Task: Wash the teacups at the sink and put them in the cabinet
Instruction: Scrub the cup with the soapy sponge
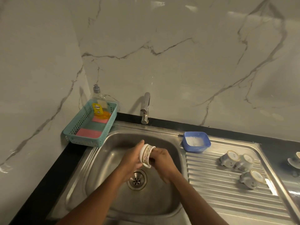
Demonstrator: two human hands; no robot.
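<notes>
Teacup of white china with a floral band and gold trim (146, 155), held on its side above the stainless-steel sink basin (113, 143), just beyond the round drain strainer (136, 180). A chrome tap (146, 108) stands at the back rim; no water can be made out running from it. To the left, on the black counter (48, 176), sits a teal perforated plastic basket (71, 132) holding two pink sponges (89, 133) and a clear dish-soap bottle with a yellow label (98, 103). To the right of the basin, a blue square plastic tub (195, 132) of foamy water rests at the head of the ribbed steel draining board (219, 192). Three patterned cups (229, 159) lie base-up on the board, two touching and the third nearer the front; another piece of crockery (294, 159) is cut off at the right edge. Nothing stands between the hands and the tap. The left hand (133, 159) grips the teacup from the left, thumb raised along its upper side. The right hand (162, 158) presses curled fingers against the teacup's right side; a dark patch between them is too blurred to identify.
</notes>
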